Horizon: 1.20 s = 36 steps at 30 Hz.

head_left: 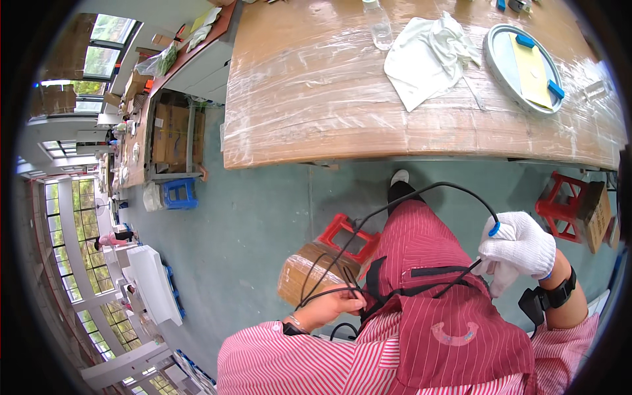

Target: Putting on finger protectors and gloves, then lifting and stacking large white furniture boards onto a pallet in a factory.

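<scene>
Apron [477, 355] hanging closest, bare left hand [337, 305] pinching a black cable [421, 190], gloved right hand [520, 247] clamping another stretch of it, cable arching from hand to hand, table [296, 125] standing ahead, cloth [424, 59] and bottle [379, 29] resting on top.

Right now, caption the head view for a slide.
Bare left hand and gloved right hand handle a black cable near a wrapped table.

One slim, flexible black cable [447, 184] arches in a loose loop between left hand [332, 308] and right hand [521, 245].
</scene>
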Motion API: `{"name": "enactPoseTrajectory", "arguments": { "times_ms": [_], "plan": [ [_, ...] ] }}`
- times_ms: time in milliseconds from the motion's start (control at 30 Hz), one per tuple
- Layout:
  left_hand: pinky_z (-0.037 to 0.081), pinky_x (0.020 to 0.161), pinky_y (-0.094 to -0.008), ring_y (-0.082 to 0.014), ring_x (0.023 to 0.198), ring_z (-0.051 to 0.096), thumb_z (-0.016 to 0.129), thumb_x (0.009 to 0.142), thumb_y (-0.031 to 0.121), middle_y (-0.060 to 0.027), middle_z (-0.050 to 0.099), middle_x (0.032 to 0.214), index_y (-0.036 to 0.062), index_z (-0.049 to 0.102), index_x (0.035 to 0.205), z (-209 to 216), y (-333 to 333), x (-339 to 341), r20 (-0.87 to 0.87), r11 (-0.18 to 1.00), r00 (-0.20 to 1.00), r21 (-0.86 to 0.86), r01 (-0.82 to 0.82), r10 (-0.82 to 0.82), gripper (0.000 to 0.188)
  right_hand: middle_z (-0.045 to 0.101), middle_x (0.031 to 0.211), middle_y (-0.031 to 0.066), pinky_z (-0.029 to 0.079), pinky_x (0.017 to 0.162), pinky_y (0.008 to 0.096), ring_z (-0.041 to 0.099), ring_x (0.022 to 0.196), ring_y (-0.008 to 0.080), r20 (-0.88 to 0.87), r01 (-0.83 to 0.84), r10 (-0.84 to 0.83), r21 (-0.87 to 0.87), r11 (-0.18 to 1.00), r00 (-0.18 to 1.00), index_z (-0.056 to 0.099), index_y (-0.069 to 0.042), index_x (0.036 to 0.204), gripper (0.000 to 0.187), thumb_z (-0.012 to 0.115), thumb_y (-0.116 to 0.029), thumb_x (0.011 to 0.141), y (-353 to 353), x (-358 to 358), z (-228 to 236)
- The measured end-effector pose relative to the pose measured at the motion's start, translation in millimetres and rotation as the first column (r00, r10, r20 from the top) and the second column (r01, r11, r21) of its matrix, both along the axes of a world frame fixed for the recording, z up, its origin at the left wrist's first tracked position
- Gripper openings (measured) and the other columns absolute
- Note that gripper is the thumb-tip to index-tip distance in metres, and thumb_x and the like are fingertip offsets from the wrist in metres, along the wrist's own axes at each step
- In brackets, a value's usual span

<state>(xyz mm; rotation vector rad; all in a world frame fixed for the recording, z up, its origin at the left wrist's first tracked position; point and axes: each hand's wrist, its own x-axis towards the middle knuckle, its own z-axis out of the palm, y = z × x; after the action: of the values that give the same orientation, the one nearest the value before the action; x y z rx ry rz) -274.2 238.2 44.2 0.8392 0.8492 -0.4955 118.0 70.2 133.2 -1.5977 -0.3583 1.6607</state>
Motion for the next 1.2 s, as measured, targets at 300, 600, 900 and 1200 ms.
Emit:
{"name": "enactPoseTrajectory", "arguments": {
  "times_ms": [300,600,900,1200],
  "plan": [
    [0.053,0.083,-0.0284,-0.0129,0.092,0.064,0.062,0.101,0.015,-0.0049,0.07,0.104,0.0007,0.065,0.112,-7,-7,16,-0.123,0.991,0.991,0.126,-0.039,0.055,0.018,0.069,0.079,0.0066,0.056,0.065,0.029,0.068,0.071,0.0143,0.013,0.041,-0.041,0.046,0.998,0.999,0.067,0.001,0.089,0.015,0.077,-0.01,0.086,2,-4,-7],
    [0.056,0.072,-0.0293,-0.0142,0.092,0.065,0.058,0.102,0.012,-0.0046,0.068,0.1,0.0048,0.059,0.104,-21,-20,17,-0.281,0.905,0.954,0.424,0.025,0.105,0.007,0.069,0.082,0.0056,0.056,0.067,0.0284,0.067,0.073,0.0129,0.048,0.024,-0.028,0.071,0.997,0.998,0.066,0.0,0.09,0.013,0.075,-0.009,0.087,-4,-5,-18],
    [0.059,0.064,-0.0289,-0.0118,0.077,0.066,0.064,0.096,0.01,-0.0038,0.066,0.086,0.0055,0.058,0.092,-28,-10,20,-0.177,0.838,0.917,0.493,-0.233,0.359,0.009,0.065,0.076,0.0044,0.056,0.06,0.0291,0.068,0.066,0.0144,0.244,-0.064,0.068,-0.023,0.998,0.967,0.059,-0.003,0.083,0.016,0.072,-0.008,0.09,16,-1,-28],
    [0.055,0.069,-0.0268,-0.0101,0.078,0.063,0.068,0.095,0.015,-0.0033,0.066,0.091,0.003,0.062,0.101,-5,-7,15,-0.295,0.989,0.956,0.141,0.037,0.007,0.015,0.067,0.076,0.0073,0.057,0.058,0.0302,0.07,0.065,0.0177,0.217,-0.064,0.077,-0.064,0.996,0.973,0.06,0.0,0.083,0.017,0.073,-0.01,0.09,32,9,-42]
  ]
}}
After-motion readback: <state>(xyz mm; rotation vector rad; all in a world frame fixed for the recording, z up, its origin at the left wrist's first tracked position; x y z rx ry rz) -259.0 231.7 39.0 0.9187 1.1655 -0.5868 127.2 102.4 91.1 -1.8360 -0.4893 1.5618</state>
